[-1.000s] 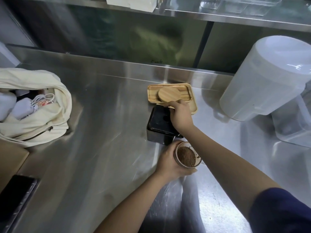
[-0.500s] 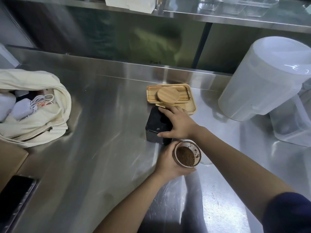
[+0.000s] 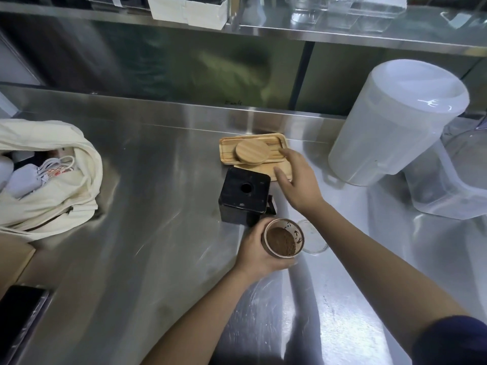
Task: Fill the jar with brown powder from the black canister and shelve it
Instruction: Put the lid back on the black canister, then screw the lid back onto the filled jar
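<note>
On the steel counter my left hand (image 3: 259, 252) grips an open glass jar (image 3: 283, 239) holding brown powder. Just behind it stands the square black canister (image 3: 246, 194), upright, with a round hole in its top. My right hand (image 3: 296, 179) hovers open to the right of the canister, fingers spread, its fingertips over the rectangular wooden lid (image 3: 253, 151). A round wooden lid (image 3: 251, 151) lies on that rectangular lid. The steel shelf (image 3: 342, 35) runs across the top of the view.
A large translucent plastic pitcher (image 3: 395, 122) and another clear container (image 3: 453, 180) stand at the right. A cream cloth bag (image 3: 50, 180) with cables lies at the left. A dark phone (image 3: 21, 320) rests at the front left. Clear containers and a white box sit on the shelf.
My right hand came back from the round lid onto the canister's top, then lifted off to the right. The canister's top with its hole is uncovered. The jar stays held.
</note>
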Demonstrator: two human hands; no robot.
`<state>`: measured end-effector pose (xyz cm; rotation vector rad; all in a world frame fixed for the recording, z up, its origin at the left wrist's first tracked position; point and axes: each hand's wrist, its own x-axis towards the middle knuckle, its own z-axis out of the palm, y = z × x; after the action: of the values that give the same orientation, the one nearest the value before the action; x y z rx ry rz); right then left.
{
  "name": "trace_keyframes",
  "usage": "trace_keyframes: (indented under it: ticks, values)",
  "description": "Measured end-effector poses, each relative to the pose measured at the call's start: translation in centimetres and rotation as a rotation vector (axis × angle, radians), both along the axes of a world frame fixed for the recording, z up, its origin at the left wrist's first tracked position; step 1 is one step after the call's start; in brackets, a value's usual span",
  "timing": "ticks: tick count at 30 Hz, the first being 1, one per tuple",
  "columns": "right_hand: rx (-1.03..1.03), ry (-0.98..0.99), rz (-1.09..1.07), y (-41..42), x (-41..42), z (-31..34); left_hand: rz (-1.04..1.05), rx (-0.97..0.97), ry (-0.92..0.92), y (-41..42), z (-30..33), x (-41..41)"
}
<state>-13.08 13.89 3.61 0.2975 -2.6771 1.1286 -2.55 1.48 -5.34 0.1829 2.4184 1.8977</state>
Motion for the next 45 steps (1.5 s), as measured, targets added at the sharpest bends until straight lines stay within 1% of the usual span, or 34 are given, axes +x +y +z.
trace_keyframes:
  ticks: [1,3,5,8,11,13,16,18,21,23,26,28,29,30,32,34,37,38,39,41,45]
  values:
    - [-0.032,0.022,-0.067,1.0,0.6,-0.3,-0.003,0.002,0.012,0.1,0.1,0.0]
    - [-0.044,0.008,-0.149,3.1,2.1,-1.5,-0.001,0.007,0.018,0.2,0.0,0.0]
    - [0.028,-0.055,-0.158,5.1,3.7,-3.1,0.006,0.005,0.005,0.2,-0.1,0.1]
    - [0.166,-0.207,-0.112,7.1,5.6,-5.1,0.007,-0.017,-0.011,0.1,-0.1,0.2]
    - [0.208,-0.367,-0.071,7.7,6.9,-6.1,0.008,-0.035,-0.022,0.1,0.1,0.2]
    - [0.232,-0.467,0.002,7.8,7.4,-6.6,0.003,-0.037,-0.027,0.1,0.4,0.3]
    - [0.400,-0.548,0.105,8.0,7.7,-7.7,-0.007,-0.045,-0.039,0.1,1.0,0.4]
    - [0.519,-0.558,0.143,8.1,7.8,-8.5,-0.009,-0.050,-0.042,0.2,1.1,0.5]
    - [0.647,-0.502,0.164,8.2,7.8,-9.2,-0.004,-0.050,-0.043,0.2,1.2,0.5]
    - [0.688,-0.455,0.151,8.2,7.6,-9.4,-0.001,-0.055,-0.044,0.2,1.2,0.5]
    - [0.700,-0.454,0.075,8.0,7.6,-8.8,0.011,-0.044,-0.039,0.2,1.1,0.5]
    - [0.645,-0.432,-0.012,8.1,7.6,-8.0,0.002,-0.046,-0.041,0.1,0.9,0.5]
    - [0.578,-0.405,-0.068,8.2,7.7,-7.5,-0.002,-0.047,-0.044,0.1,0.8,0.5]
    - [0.466,-0.378,-0.130,8.2,7.8,-6.9,-0.003,-0.043,-0.045,0.1,0.7,0.4]
    - [0.127,-0.341,-0.248,8.2,7.7,-5.6,0.000,-0.032,-0.047,0.0,0.4,0.4]
    - [-0.169,-0.313,-0.306,8.0,7.6,-4.4,-0.002,-0.030,-0.055,0.0,0.2,0.4]
    - [-0.503,-0.282,-0.333,7.2,7.8,-2.9,-0.002,-0.032,-0.055,0.1,0.0,0.4]
    - [-0.558,-0.239,-0.331,6.8,8.1,-2.6,-0.001,-0.031,-0.055,0.2,0.0,0.4]
    - [-0.571,-0.177,-0.318,6.4,8.5,-2.4,-0.001,-0.029,-0.055,0.2,0.0,0.4]
    - [-0.529,-0.088,-0.271,5.5,9.3,-2.4,-0.003,-0.016,-0.061,0.2,-0.2,0.5]
    - [-0.349,-0.032,-0.139,3.7,10.7,-3.1,0.000,0.025,-0.094,0.3,-0.6,0.4]
